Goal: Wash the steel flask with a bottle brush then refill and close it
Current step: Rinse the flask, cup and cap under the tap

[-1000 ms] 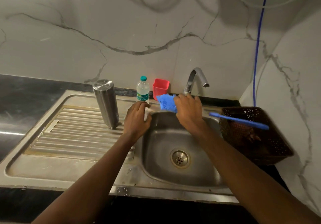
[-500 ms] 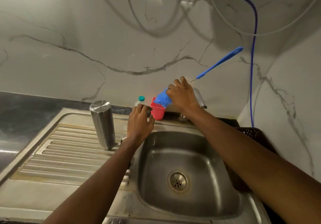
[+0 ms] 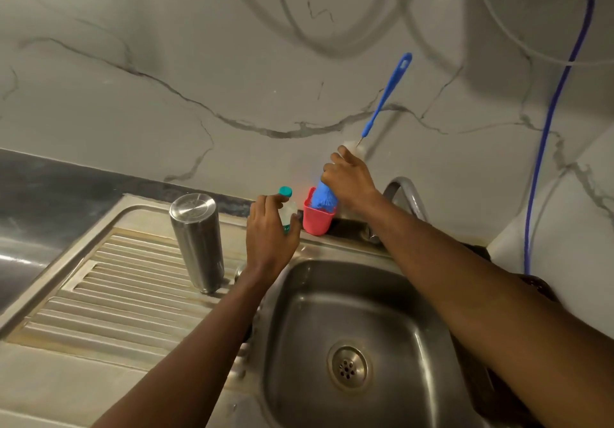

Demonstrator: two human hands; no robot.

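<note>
The steel flask (image 3: pixel 197 241) stands upright on the ribbed drainboard (image 3: pixel 109 294), left of the basin, apart from both hands. My right hand (image 3: pixel 350 180) is shut on the blue bottle brush (image 3: pixel 385 95), its handle pointing up and its blue bristle head (image 3: pixel 324 196) pushed down into a small red cup (image 3: pixel 317 220) behind the basin. My left hand (image 3: pixel 270 233) curls around a small clear plastic bottle with a teal cap (image 3: pixel 285 191), just left of the red cup.
The steel sink basin (image 3: pixel 358 328) with its drain lies below my hands. A curved tap (image 3: pixel 403 195) rises behind my right wrist. A blue hose (image 3: pixel 548 148) hangs down the marble wall at right, above a dark basket mostly hidden by my right arm.
My right hand swung the brush from lying over the basin to upright and lowered its bristles into the red cup. My left hand closed around the small plastic bottle. The view tilted up.
</note>
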